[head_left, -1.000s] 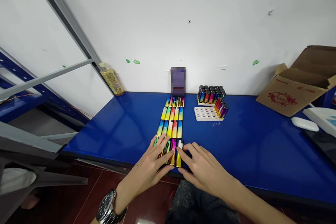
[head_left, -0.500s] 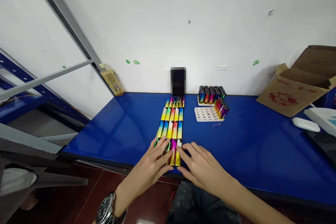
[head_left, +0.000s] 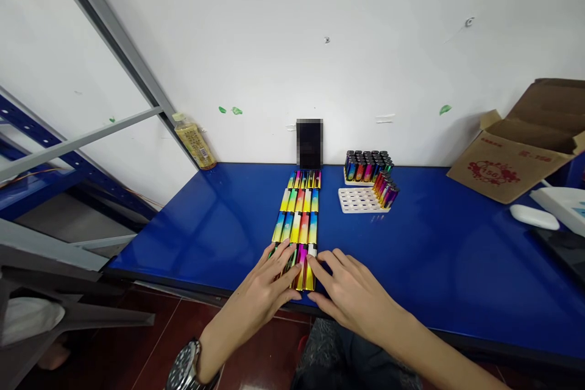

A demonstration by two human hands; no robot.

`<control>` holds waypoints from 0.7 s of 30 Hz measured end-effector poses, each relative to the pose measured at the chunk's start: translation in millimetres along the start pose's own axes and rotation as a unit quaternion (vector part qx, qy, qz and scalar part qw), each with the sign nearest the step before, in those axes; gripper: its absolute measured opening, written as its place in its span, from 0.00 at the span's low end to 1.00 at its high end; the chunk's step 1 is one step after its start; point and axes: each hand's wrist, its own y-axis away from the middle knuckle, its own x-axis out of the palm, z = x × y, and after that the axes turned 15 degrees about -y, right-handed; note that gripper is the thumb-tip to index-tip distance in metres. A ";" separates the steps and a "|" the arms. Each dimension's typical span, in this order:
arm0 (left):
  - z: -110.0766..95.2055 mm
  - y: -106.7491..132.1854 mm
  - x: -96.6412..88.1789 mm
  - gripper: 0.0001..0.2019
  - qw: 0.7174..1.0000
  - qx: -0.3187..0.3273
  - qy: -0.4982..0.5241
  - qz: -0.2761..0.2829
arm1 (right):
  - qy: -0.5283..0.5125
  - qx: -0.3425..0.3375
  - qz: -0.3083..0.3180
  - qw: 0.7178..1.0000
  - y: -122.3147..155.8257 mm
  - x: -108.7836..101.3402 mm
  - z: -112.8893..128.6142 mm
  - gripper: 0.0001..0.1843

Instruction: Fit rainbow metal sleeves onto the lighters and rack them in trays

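Metallic rainbow-coloured lighters [head_left: 304, 225] lie flat in several rows on the blue table, running from the wall to the front edge. My left hand [head_left: 265, 280] is spread over the left part of the nearest row, its fingers resting on the lighters and hiding some. At that row's right end, my right hand [head_left: 347, 283] touches the white-and-gold lighter [head_left: 311, 268] with its index finger, its thumb near the lower end. The fingers of both hands are apart. Beyond the farthest row, a dark upright screen [head_left: 309, 143] leans against the wall.
Right of the rows, a full rack of standing lighters [head_left: 368, 166] sits behind a white holed tray [head_left: 356, 201] with lighters only at its right end. A cardboard box [head_left: 503, 164], a white rounded case [head_left: 534, 217] and a yellow drink bottle [head_left: 195, 143] also stand on the table [head_left: 439, 244].
The view has shifted very slightly. Both hands stay in nearly the same place on the nearest row, and the lighters look unmoved.
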 end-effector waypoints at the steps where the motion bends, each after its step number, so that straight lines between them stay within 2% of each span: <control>1: 0.2 -0.1 0.5 0.18 1.000 0.000 0.000 0.000 | -0.001 0.002 0.004 1.000 -0.2 -0.1 0.0 0.23; 7: 0.4 1.6 -0.2 0.21 1.000 -0.004 0.026 -0.013 | -0.017 0.010 0.010 1.000 0.9 -2.5 1.9 0.25; 9: 3.9 -2.0 -3.8 0.23 0.998 -0.011 0.053 -0.036 | -0.031 0.012 0.009 0.999 2.9 -5.4 0.5 0.26; 11: 12.9 -13.1 -7.7 0.20 0.994 -0.027 0.075 -0.079 | -0.050 0.012 0.005 0.999 5.5 -9.6 -4.6 0.27; 14: 38.2 -47.1 -9.2 0.12 0.983 -0.053 0.066 -0.160 | -0.069 0.014 -0.021 0.997 9.9 -17.9 -20.4 0.26; 15: 49.0 -62.4 -7.9 0.11 0.983 -0.051 0.048 -0.168 | -0.072 0.017 -0.034 0.997 11.3 -21.0 -27.4 0.25; 18: 82.1 -112.8 1.5 0.18 0.991 -0.032 -0.071 -0.107 | -0.075 0.038 -0.070 0.994 15.6 -30.7 -50.0 0.23; 21: 108.7 -158.4 16.5 0.22 0.984 -0.013 -0.170 -0.050 | -0.066 0.067 -0.092 0.991 19.8 -40.1 -70.4 0.22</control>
